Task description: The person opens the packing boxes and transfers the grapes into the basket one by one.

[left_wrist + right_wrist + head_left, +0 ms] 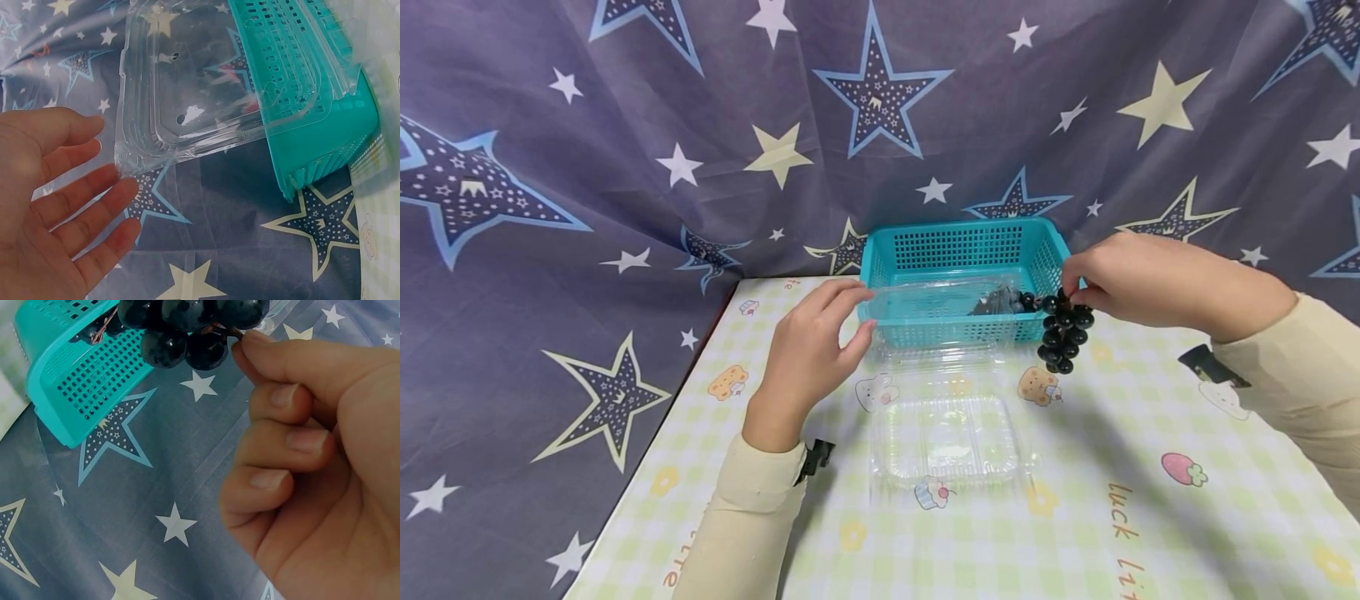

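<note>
In the head view a bunch of dark grapes (pixel 1063 340) hangs by its stem from my right hand (pixel 1138 279). Thumb and forefinger pinch the stem (pixel 234 332) in the right wrist view, the other fingers curled in. A clear plastic clamshell box lies open, its tray (pixel 951 437) on the table and its lid (pixel 917 304) raised in front of the basket. My left hand (pixel 812 354) is beside the lid, fingers spread and loosely bent. In the left wrist view its fingertips (pixel 128 187) are close to the lid's corner; whether they touch it I cannot tell.
A turquoise perforated basket (pixel 958 227) stands at the back of the table, with more dark grapes (pixel 1017 302) inside, partly seen through the lid. The table wears a checked, printed cloth (pixel 1150 467). Behind and to the left hangs a star-patterned curtain (pixel 715 108).
</note>
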The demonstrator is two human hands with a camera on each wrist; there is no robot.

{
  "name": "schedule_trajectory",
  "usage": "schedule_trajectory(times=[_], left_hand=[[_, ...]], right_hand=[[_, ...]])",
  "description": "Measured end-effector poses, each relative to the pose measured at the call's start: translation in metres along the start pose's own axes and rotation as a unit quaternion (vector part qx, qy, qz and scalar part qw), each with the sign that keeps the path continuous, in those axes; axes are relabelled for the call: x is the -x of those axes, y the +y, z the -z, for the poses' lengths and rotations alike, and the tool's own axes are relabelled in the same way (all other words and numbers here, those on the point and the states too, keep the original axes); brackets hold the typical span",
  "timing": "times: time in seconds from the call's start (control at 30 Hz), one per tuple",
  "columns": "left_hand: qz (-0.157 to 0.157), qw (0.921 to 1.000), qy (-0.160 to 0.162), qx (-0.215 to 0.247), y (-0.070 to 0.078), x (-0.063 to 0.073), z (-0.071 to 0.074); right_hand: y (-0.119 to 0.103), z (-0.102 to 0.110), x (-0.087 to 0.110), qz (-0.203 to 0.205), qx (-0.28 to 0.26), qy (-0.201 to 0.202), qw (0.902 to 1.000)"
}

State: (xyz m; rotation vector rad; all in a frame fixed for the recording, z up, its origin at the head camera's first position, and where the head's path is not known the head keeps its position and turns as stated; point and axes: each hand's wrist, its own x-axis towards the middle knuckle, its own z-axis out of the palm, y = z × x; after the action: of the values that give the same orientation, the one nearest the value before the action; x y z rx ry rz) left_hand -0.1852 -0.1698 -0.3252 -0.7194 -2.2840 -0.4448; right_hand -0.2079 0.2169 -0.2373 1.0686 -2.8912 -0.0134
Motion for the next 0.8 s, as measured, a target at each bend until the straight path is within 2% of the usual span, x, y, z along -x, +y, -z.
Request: schedule_trajectory(times=[0.37,0.8], left_hand=[[-0.003,1.0000,-0.001,0.001,-0.001,0.000,0.000],[-0.001,1.0000,-0.003,0.004,-0.001,0.000,0.001]], right_hand=[[0.013,0.002,-0.008,-0.028,0.007,0.003,0.9996],[0.032,0.003,-0.012,-0.030,0.007,0.013,0.9994]])
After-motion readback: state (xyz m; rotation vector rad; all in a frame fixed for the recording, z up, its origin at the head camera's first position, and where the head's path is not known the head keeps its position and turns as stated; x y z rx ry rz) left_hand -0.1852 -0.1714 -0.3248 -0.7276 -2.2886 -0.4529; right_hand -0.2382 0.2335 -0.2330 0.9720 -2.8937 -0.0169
